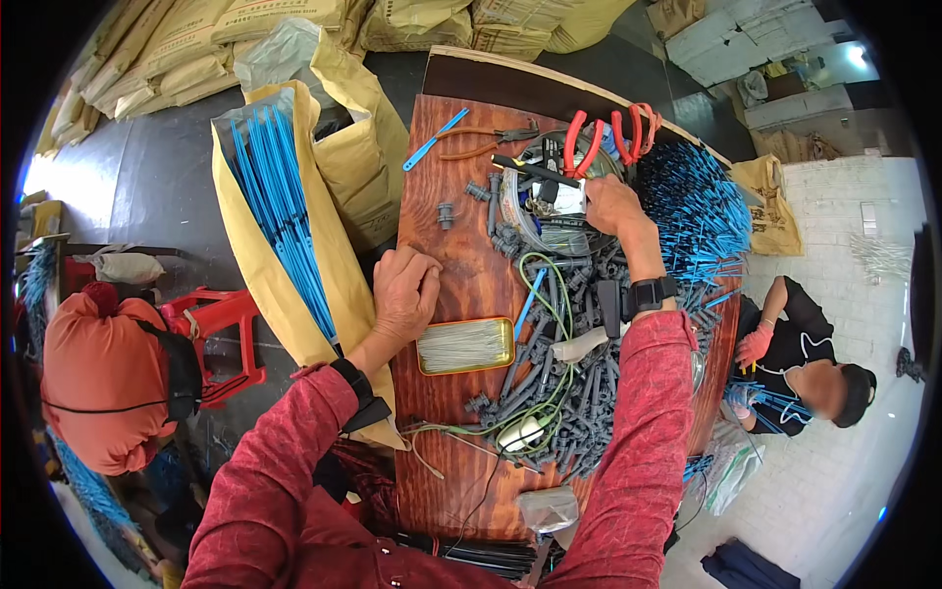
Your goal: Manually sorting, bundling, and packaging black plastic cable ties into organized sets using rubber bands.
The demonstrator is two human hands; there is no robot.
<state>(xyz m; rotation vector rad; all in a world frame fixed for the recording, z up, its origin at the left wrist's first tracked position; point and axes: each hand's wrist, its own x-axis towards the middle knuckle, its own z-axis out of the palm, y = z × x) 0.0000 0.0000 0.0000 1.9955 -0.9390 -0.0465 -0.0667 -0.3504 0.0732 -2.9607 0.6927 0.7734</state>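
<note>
Clear plastic tub (507, 208) filled with small tools stands toward the far end of a red-brown wooden table (432, 491). Reaching forward over its right side, the right hand (616, 204) bends down at the wrist, fingers turned inward by a white item (569, 199); whether they grip anything, and how far they are parted, I cannot tell. On the table's left edge rests the left hand (404, 293), back upward and fingers loosely curled, their undersides hidden, so its hold cannot be told either.

Nearby lie a yellow-rimmed rectangular tin of thin pale pins (465, 346), a spread of dark grey plastic fittings (589, 398) and a heap of blue plastic strips (695, 211). Left of the table, a tan paper sack (240, 221) holds more blue strips. Stacked tan sacks (177, 44), a red plastic stool (231, 319) and a co-worker in black (810, 339) occupy the room.
</note>
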